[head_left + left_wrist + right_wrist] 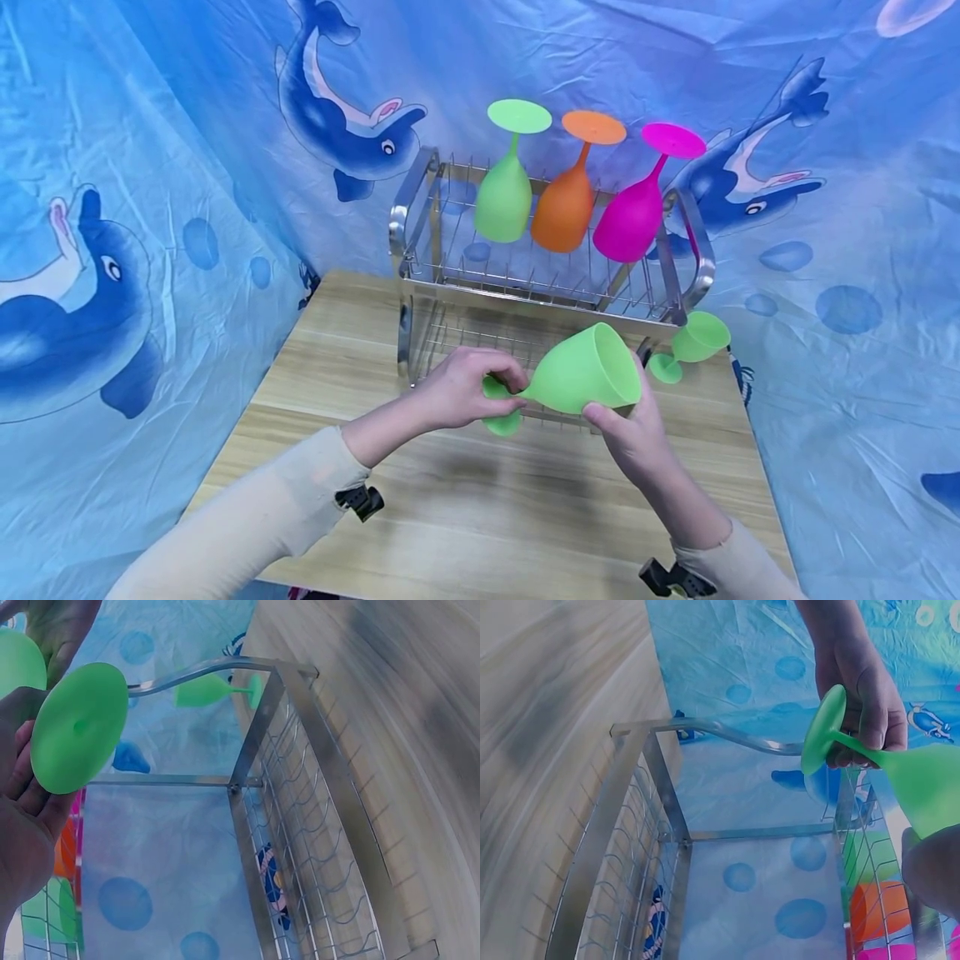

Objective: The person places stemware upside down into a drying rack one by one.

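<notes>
Both hands hold one light green plastic goblet (570, 379) above the table, in front of a metal rack (480, 295). It lies tilted on its side, mouth toward the right. My left hand (468, 387) pinches the stem between thumb and fingers, close to the round foot (79, 727). At the other end, my right hand (637, 437) grips the bowl near the rim, thumb on the near side; its fingers are largely hidden behind the bowl in the head view. In the right wrist view the stem passes through the left hand's fingers (874, 724).
Upside down on the rack's top tier stand a green goblet (504, 200), an orange goblet (562, 212) and a magenta goblet (628, 218). Another green goblet (701, 337) is right of the rack. A blue dolphin-print cloth (225, 100) surrounds the wooden table (300, 375).
</notes>
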A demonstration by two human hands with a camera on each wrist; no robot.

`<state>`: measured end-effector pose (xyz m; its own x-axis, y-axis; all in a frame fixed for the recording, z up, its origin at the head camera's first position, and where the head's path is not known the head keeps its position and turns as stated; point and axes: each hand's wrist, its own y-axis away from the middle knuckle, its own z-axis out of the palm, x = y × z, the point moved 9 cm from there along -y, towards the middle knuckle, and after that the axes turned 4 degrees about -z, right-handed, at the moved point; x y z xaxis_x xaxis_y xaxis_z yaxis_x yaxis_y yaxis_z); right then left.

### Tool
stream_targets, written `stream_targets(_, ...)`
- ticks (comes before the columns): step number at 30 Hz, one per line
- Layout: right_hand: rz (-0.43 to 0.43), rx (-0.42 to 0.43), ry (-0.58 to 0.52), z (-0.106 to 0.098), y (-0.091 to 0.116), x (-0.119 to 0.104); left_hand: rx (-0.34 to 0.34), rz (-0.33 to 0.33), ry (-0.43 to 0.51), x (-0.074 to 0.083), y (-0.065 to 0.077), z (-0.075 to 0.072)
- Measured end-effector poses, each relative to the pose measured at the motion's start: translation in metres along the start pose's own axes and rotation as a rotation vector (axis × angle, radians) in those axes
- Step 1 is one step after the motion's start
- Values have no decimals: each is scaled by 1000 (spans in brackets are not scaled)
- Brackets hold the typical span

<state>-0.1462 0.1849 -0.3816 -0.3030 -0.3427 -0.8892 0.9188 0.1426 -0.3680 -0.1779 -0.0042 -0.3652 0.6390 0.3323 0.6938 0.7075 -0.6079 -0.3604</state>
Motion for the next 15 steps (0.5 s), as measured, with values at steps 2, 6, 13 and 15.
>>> stream_targets(2, 20, 4, 46, -1, 0, 1, -9, -6, 0, -1, 0, 0)
stream_targets(6, 46, -33, 153, -3, 0, 1, -33, -25, 17, -3, 3, -4)
stream_targets(13, -6, -216, 219, -2, -5, -12, -66, -45, -60, -8, 6, -18)
stream_targets(15, -36, -264, 326, -2, -7, -20, -81, -51, -91, -9, 6, -22)
